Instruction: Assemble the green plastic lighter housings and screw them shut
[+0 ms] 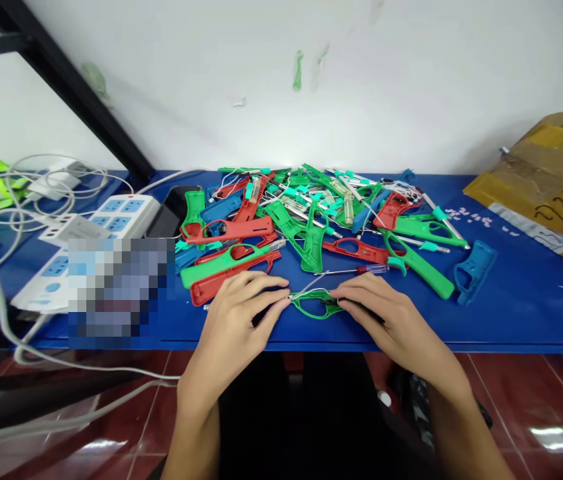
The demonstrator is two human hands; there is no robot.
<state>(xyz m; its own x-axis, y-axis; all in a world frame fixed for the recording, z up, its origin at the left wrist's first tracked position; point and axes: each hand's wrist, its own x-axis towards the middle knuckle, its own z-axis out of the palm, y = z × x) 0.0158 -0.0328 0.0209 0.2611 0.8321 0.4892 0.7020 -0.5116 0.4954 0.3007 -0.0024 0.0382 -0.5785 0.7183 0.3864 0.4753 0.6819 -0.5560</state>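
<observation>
A green lighter casing half point(319, 317), with a trigger loop, lies near the table's front edge between my hands. My left hand point(244, 310) pinches its left end with thumb and fingertips, where a thin white wire point(306, 287) runs. At the other end, my right hand point(378, 307) has its fingers closed on the casing beside a dark part point(330, 302); the fingers partly hide that end. Just behind the casing lies a screwdriver point(372, 269) with a translucent reddish-purple handle. Farther back is a heap of red, green and blue lighter casings point(312, 247), metal tubes and clear fuel tanks.
White power strips point(126, 210) with tangled cables and a dark phone point(171, 212) lie at the left. A taped cardboard box point(551, 180) stands at the right, near a blue casing point(475, 270). A white wall point(271, 127) rises behind the blue table point(526, 320).
</observation>
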